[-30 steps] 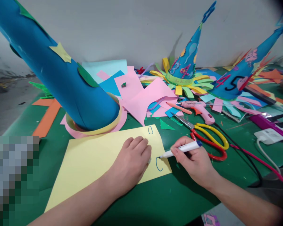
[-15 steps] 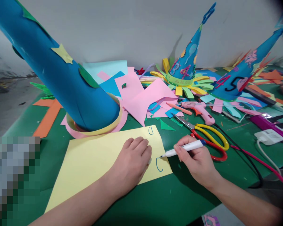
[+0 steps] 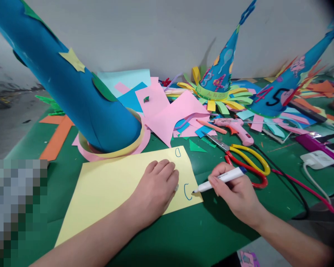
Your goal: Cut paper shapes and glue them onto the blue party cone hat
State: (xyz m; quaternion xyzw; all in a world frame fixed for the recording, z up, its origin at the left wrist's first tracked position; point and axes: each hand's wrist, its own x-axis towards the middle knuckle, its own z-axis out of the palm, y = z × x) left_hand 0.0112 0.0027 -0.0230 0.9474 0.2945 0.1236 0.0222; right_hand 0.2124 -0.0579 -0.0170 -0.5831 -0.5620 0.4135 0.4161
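A yellow sheet of paper [image 3: 108, 196] lies flat with a blue D and an open C-like curve drawn near its right edge. My left hand [image 3: 158, 187] rests on the sheet with its fingers curled under. A small whitish bit shows beside its index finger, too hidden to name. My right hand [image 3: 233, 191] grips a white marker [image 3: 221, 178] with a dark blue end, its tip close to the right of the open curve. I cannot tell whether the tip touches the paper. Scissors [image 3: 236, 159] with yellow and red handles lie just beyond my right hand.
A tall blue cone hat [image 3: 108, 129] leans at the left. Two decorated blue cone hats, one with fringe [image 3: 219, 74] and one marked 5 [image 3: 275, 98], stand at the back. Pink paper [image 3: 178, 111], a pink glue gun [image 3: 239, 129], a white plug [image 3: 317, 159] and cables surround the work area.
The marker tip has moved from the top of the open curve down and to its right, along with my right hand. My left hand stays on the sheet.
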